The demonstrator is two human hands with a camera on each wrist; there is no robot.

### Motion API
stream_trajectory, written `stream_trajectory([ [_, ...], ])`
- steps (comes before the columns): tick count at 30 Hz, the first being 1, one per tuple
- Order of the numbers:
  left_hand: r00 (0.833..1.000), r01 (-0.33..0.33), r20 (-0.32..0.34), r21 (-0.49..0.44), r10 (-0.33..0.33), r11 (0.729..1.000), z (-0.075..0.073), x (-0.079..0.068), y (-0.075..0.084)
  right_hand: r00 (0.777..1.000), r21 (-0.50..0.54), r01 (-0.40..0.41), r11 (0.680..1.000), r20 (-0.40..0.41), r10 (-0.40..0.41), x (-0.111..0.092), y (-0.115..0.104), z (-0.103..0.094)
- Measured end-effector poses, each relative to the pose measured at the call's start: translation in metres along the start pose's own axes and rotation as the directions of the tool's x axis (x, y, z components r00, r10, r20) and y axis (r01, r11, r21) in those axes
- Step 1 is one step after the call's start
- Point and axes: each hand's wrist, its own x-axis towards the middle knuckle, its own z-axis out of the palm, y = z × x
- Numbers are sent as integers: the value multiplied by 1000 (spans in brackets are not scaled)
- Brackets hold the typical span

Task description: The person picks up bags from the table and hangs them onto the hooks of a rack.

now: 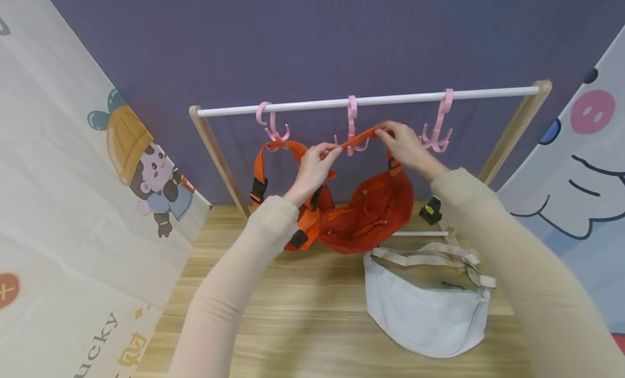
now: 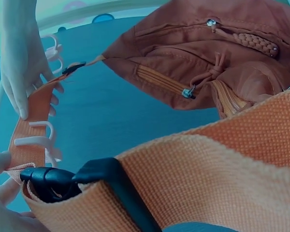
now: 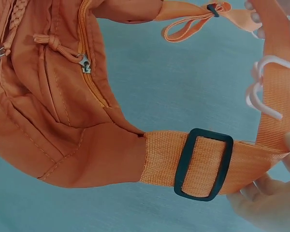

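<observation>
An orange-red waist bag [image 1: 371, 218] hangs below both hands by its orange strap [image 1: 358, 139]. My left hand [image 1: 314, 169] pinches this strap just left of the middle pink hook [image 1: 351, 120]. To the right of that hook, my right hand [image 1: 404, 146] pinches the strap between thumb and fingers. The stretch between the hands lies against the hook's prongs [image 2: 41, 140]. A black slider buckle [image 3: 203, 164] sits on the strap near the right hand. Another orange strap loop [image 1: 260, 164] with a black buckle [image 1: 259, 189] hangs at the left pink hook [image 1: 275, 131]; whether it belongs to the same bag I cannot tell.
A white rail [image 1: 395, 100] on wooden posts carries the hooks. The right pink hook [image 1: 439, 126] is bare. A pale grey-white waist bag [image 1: 425, 315] with beige straps lies on the wooden surface [image 1: 273, 313]. Behind is a purple-grey wall [image 1: 312, 42]; printed curtains [image 1: 53, 177] flank it.
</observation>
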Motion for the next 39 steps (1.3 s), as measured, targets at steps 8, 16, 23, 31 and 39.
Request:
stream_trajectory([
  [8, 1000, 22, 21, -13, -22, 1000, -2, -2, -5, 1000, 17, 24, 1000, -5, -24, -2, 5, 7],
  [16, 999, 30, 29, -47, -28, 998, -1, -4, -10, 999, 25, 37, 999, -8, -36, -7, 5, 14],
  [23, 999, 46, 30, -63, -44, 997, -1, -7, -14, 999, 34, 43, 999, -5, -42, -12, 4, 19],
  [31, 998, 53, 22, -51, -52, 997, 1, -9, -19, 1000, 56, 19, 998, 17, -20, -15, 7, 26],
  [39, 998, 61, 38, -45, -59, 997, 2, -12, -23, 999, 84, -5, 996, 39, 2, -18, 11, 29],
])
